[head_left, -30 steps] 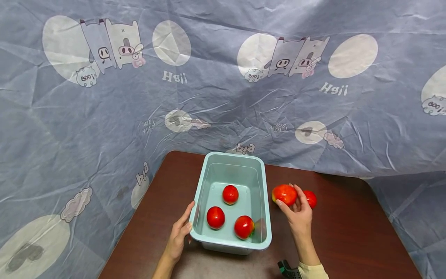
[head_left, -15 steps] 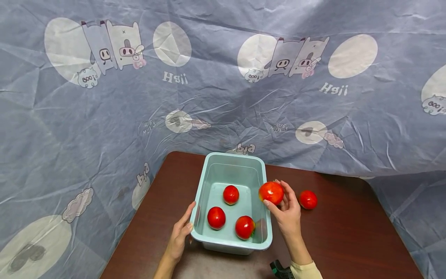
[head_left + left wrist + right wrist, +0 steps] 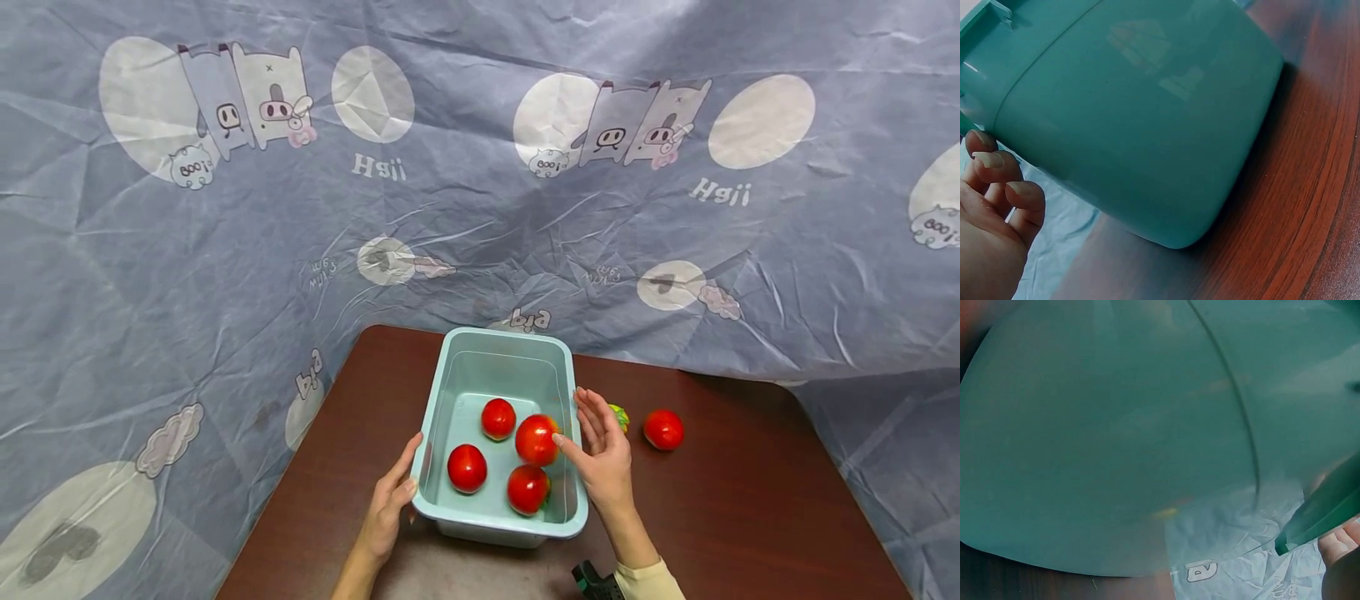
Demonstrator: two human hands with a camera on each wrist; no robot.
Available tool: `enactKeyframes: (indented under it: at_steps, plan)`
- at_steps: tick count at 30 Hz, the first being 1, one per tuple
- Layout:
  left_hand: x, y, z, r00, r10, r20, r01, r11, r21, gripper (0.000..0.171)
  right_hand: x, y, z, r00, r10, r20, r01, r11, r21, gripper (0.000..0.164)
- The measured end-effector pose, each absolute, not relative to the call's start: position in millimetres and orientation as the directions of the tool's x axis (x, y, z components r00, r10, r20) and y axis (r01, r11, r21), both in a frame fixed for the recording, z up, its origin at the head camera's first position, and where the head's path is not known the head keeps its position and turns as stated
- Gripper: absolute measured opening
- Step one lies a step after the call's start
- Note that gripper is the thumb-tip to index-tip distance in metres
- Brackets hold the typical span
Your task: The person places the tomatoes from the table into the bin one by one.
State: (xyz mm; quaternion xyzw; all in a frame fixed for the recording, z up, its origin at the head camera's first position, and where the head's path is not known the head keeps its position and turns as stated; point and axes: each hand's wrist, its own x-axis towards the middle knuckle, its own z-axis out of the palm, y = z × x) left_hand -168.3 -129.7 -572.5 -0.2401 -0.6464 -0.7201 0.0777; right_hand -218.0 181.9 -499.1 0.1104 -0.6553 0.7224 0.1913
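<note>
Head view: earlier-gripped tomato (image 3: 536,440) now within bin (image 3: 504,372) (right fingers (image 3: 603,412) spread).

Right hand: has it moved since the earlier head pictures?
Yes, the right hand moved left, away from the lone red fruit, to the bin's rim.

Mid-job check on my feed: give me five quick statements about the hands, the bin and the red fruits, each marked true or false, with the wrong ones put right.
1. The left hand is at the left side of the bin. True.
2. Only two red fruits show within the bin's outline in the head view. False: four red fruits do.
3. The right hand is at the bin's right side. True.
4. A lid covers the bin. False: its top is open.
5. One red fruit lies on the table, to the right of the right hand. True.
</note>
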Motion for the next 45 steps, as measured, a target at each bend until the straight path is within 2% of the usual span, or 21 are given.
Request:
enactKeyframes:
  at_steps: [6, 11, 16, 20, 26, 33, 37, 45]
  plan:
    - [-168.6, -129.5, -572.4, -0.871, 0.199, 0.450, 0.425, -0.157, 0.892, 0.057, -223.0, 188.5, -510.6, -0.903, 0.180, 0.390, -0.413, -0.116, -0.903, 0.056]
    - [-169.5, -130.0, -572.9, -0.873, 0.196, 0.446, 0.422, -0.153, 0.894, 0.057, -233.7, 200.8, -524.5, -0.907, 0.259, 0.332, -0.364, -0.083, -0.928, 0.045]
    - [-169.6, -130.3, -573.5, -0.875, 0.193, 0.444, 0.420, -0.151, 0.895, 0.057, -245.6, 216.0, -543.7, -0.914, 0.347, 0.213, -0.227, 0.000, -0.974, 0.051]
    - [-169.7, -130.2, -573.7, -0.874, 0.187, 0.448, 0.424, -0.153, 0.893, 0.057, -252.0, 229.4, -562.3, -0.897, 0.404, 0.178, -0.124, 0.157, -0.980, 0.055]
    - [-168.9, -127.3, -575.0, -0.870, 0.198, 0.452, 0.428, -0.154, 0.891, 0.057, -257.2, 245.6, -581.1, -0.834, 0.510, 0.208, -0.055, 0.299, -0.953, 0.051]
    - [-168.6, -125.3, -575.8, -0.883, 0.187, 0.431, 0.412, -0.135, 0.901, 0.057, -266.0, 251.3, -595.2, -0.811, 0.524, 0.260, -0.004, 0.441, -0.898, 0.059]
    - [-168.0, -125.5, -575.5, -0.890, 0.176, 0.420, 0.403, -0.125, 0.906, 0.056, -274.4, 252.7, -606.8, -0.818, 0.523, 0.238, 0.047, 0.474, -0.879, 0.068]
    - [-167.7, -126.5, -574.2, -0.887, 0.176, 0.426, 0.412, -0.112, 0.904, 0.057, -287.5, 257.0, -614.4, -0.846, 0.524, 0.100, 0.164, 0.433, -0.886, 0.083]
